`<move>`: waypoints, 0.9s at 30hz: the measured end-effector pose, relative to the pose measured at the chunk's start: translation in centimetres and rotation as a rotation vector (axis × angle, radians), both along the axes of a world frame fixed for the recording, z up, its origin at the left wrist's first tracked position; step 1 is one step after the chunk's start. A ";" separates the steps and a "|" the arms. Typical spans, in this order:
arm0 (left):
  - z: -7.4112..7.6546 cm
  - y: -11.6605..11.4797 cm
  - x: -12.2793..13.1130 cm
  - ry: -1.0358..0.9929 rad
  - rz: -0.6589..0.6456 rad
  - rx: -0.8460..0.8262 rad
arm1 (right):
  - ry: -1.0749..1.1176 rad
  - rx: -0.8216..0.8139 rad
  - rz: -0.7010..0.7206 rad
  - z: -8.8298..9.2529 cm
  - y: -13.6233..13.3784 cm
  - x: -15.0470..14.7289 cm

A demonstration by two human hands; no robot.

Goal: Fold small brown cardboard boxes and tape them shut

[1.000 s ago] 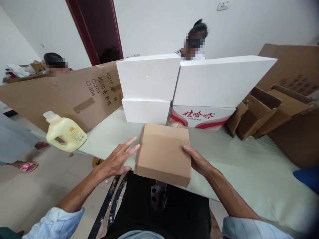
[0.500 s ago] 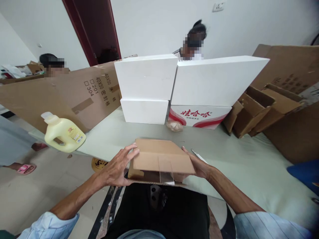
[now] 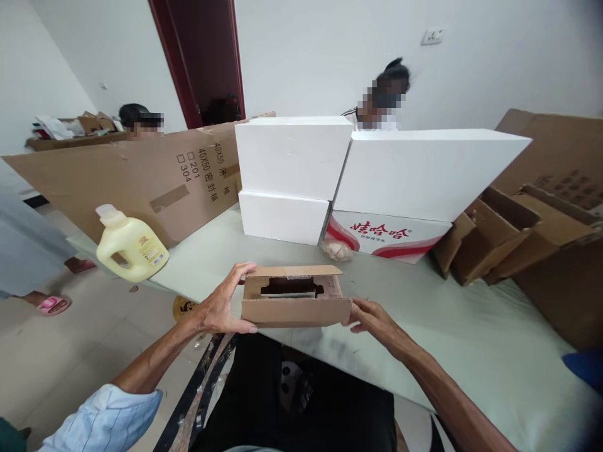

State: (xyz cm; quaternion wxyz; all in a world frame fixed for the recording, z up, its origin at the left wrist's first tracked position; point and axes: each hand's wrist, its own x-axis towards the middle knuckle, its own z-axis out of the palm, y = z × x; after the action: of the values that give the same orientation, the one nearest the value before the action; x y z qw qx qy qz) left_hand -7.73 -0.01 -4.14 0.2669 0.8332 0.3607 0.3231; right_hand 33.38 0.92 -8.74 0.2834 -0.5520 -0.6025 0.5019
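Between my two hands is a small brown cardboard box [image 3: 294,312] at the near edge of the table. Its top is partly open: one flap stands along the far side, a strip of clear tape hangs on it, and a cut-out slot shows a dark inside. My left hand [image 3: 225,307] grips the left end, thumb at the lower front and fingers at the back corner. At the near right corner, my right hand [image 3: 372,319] pinches the box's edge. Whatever lies inside the box cannot be made out.
White boxes [image 3: 293,157] and a red-and-white carton [image 3: 391,233] stand stacked behind, with a small clear-wrapped bundle [image 3: 337,249] before them. A yellow jug [image 3: 133,247] stands left by a large carton [image 3: 141,182]. Open cartons [image 3: 504,232] are right. Two people sit beyond.
The box has been turned so its slotted opening now shows, and its flap has swung to the far side. My right hand has shifted from the box's side to its near corner.
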 end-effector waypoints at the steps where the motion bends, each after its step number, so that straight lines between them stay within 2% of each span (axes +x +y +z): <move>1: 0.1 0.1 0.1 -0.003 0.000 0.013 | -0.034 0.112 -0.089 0.8 0.1 -0.1; 3: 0.3 0.3 0.2 -0.005 -0.010 0.039 | -0.074 0.363 -0.216 3.0 0.1 -0.6; 5: 0.3 0.4 0.3 0.000 -0.027 0.062 | -0.103 0.633 -0.203 5.7 -0.1 -1.4; 8: 0.4 0.3 0.3 0.015 -0.036 0.072 | -0.212 0.978 0.008 9.2 -0.4 -3.2; 10: 0.5 0.1 0.3 0.027 -0.030 0.063 | -0.292 1.103 0.156 10.5 -0.4 -4.6; 12: 0.5 -0.2 0.3 0.032 -0.022 0.063 | -0.358 1.156 0.258 11.0 -0.3 -5.9; 15: 0.6 -0.6 0.4 0.039 -0.013 0.074 | -0.420 1.181 0.334 11.0 -0.1 -7.4; 21: 1.0 -1.1 0.6 0.060 -0.021 0.079 | -0.394 1.250 0.386 11.3 0.0 -8.7; 27: 1.5 -1.6 0.9 0.111 0.020 0.090 | -0.254 1.240 0.399 11.3 0.1 -9.1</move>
State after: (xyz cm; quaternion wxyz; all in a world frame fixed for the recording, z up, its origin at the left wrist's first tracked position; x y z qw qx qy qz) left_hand -6.85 -1.57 -2.62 0.2053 0.8575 0.3682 0.2949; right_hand 24.25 0.99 2.55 0.3768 -0.2193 -0.8993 0.0359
